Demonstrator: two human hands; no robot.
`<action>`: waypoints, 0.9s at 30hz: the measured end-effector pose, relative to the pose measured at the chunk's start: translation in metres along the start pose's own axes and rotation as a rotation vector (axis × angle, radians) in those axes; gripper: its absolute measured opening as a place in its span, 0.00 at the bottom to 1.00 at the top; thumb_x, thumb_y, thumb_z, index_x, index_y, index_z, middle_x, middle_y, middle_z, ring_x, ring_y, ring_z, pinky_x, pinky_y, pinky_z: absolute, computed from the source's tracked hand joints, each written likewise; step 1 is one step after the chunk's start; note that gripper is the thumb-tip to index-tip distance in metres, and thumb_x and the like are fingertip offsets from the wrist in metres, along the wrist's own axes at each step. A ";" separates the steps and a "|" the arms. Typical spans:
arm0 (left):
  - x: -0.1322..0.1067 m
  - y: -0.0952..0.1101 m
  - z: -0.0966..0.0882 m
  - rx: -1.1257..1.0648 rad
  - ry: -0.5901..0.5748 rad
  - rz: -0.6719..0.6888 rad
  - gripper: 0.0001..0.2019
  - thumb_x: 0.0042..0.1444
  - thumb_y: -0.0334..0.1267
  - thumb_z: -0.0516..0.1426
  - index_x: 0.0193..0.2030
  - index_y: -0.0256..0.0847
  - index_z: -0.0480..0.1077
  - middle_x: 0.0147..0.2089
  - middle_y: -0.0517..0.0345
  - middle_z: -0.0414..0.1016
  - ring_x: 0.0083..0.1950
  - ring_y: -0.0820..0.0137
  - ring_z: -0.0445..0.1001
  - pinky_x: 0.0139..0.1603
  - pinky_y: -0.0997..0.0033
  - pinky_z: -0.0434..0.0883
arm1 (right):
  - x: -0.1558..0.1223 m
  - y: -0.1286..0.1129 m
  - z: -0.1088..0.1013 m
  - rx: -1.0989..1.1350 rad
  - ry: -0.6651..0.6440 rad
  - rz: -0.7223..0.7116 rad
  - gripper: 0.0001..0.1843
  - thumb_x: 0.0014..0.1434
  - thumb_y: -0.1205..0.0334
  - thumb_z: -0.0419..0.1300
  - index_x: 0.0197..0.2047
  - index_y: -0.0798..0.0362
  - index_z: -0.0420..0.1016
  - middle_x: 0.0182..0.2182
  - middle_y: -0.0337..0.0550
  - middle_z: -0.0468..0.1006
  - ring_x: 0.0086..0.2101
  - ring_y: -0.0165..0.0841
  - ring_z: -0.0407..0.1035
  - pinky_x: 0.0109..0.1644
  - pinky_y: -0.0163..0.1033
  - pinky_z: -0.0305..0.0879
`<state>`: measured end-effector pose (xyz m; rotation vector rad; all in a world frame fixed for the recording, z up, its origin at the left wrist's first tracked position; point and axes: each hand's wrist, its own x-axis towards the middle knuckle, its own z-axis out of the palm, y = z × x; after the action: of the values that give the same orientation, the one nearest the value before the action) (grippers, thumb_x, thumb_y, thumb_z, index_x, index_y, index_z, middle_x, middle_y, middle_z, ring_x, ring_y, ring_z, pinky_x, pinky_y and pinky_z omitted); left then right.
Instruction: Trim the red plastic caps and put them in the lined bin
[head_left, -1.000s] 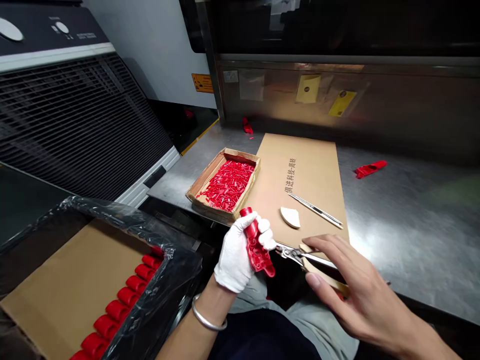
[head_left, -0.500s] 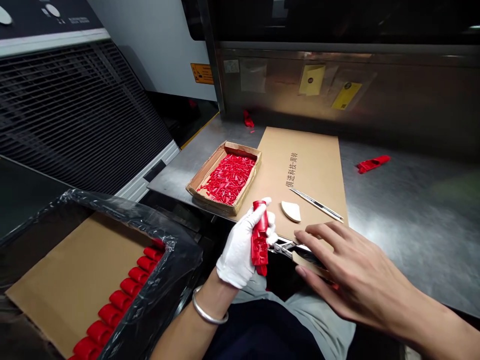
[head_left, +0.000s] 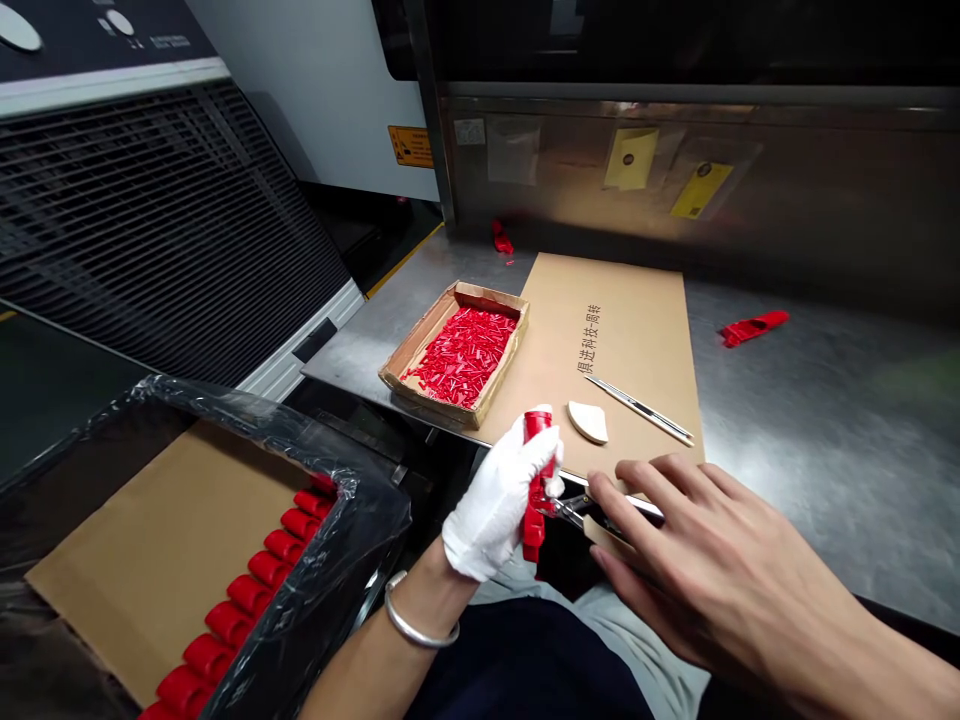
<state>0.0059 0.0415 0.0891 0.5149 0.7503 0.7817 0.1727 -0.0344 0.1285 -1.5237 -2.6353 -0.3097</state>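
Observation:
My left hand, in a white glove, is closed around a red plastic part with a round, tube-like top end. Bare, my right hand grips a pair of cutting pliers with beige handles. The jaws of the pliers touch the side of the red part, and their tips are partly hidden by it. Just beyond the hands, a pale wedge-shaped piece and a slim utility knife lie on a cardboard sheet.
A cardboard tray of small red scraps stands left of the sheet. Two more red parts, one at the back and one at the right, lie on the metal table. Lower left, a plastic-lined box holds several red parts in a row.
The red part has turned in my left hand so its open face no longer points at me. The pliers' jaws have come against its side. The view has shifted slightly.

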 end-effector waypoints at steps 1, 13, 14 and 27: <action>0.000 0.000 0.000 0.009 -0.008 0.001 0.16 0.55 0.42 0.65 0.49 0.42 0.71 0.32 0.61 0.67 0.25 0.77 0.64 0.24 0.78 0.62 | 0.000 -0.001 -0.001 -0.002 -0.004 0.000 0.18 0.67 0.54 0.52 0.51 0.57 0.73 0.38 0.53 0.72 0.40 0.45 0.67 0.39 0.48 0.63; 0.006 -0.005 -0.003 0.099 -0.079 -0.053 0.13 0.57 0.44 0.63 0.34 0.40 0.66 0.28 0.64 0.64 0.24 0.79 0.58 0.26 0.78 0.58 | -0.001 -0.006 0.004 -0.170 0.039 -0.018 0.16 0.66 0.56 0.52 0.49 0.54 0.75 0.32 0.49 0.71 0.33 0.42 0.65 0.35 0.46 0.51; 0.007 -0.004 -0.004 0.103 -0.097 -0.072 0.14 0.56 0.45 0.64 0.33 0.40 0.64 0.27 0.65 0.63 0.24 0.79 0.58 0.26 0.78 0.57 | 0.000 -0.005 0.004 -0.171 0.043 -0.031 0.16 0.66 0.56 0.52 0.49 0.54 0.75 0.31 0.48 0.71 0.33 0.42 0.65 0.35 0.46 0.51; 0.018 0.003 0.004 0.188 -0.155 -0.149 0.12 0.59 0.38 0.60 0.27 0.39 0.64 0.25 0.62 0.63 0.25 0.76 0.58 0.27 0.74 0.56 | 0.001 0.015 0.006 -0.220 0.081 -0.176 0.16 0.71 0.60 0.47 0.49 0.55 0.73 0.28 0.46 0.71 0.29 0.40 0.63 0.30 0.46 0.47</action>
<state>0.0166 0.0564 0.0865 0.6728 0.7130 0.5292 0.1857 -0.0250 0.1247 -1.3010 -2.7506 -0.6798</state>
